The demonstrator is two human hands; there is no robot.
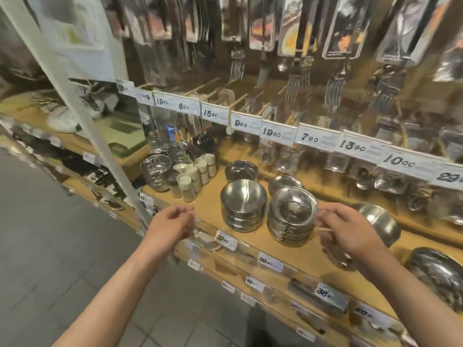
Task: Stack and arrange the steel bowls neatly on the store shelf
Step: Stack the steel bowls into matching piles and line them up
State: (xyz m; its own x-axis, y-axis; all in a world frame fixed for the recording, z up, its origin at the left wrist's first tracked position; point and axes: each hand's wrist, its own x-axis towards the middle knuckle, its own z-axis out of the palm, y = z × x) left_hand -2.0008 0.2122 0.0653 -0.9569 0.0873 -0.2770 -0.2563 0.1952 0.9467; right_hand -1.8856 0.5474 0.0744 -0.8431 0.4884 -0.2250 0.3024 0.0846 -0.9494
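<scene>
A tall stack of shallow steel bowls stands near the front of the wooden shelf. To its left sits a shorter stack of deeper steel bowls. My right hand is at the right rim of the tall stack, fingers curled by its edge; I cannot tell whether they grip it. My left hand hovers at the shelf's front edge, left of both stacks, fingers loosely curled and holding nothing. Behind them are a small bowl stack and another. A larger bowl sits just past my right hand.
White cups and shiny bowls crowd the shelf's left end. A large steel dish lies at the right. Price tags line the rail above, with hanging forks overhead. A white post stands at the left.
</scene>
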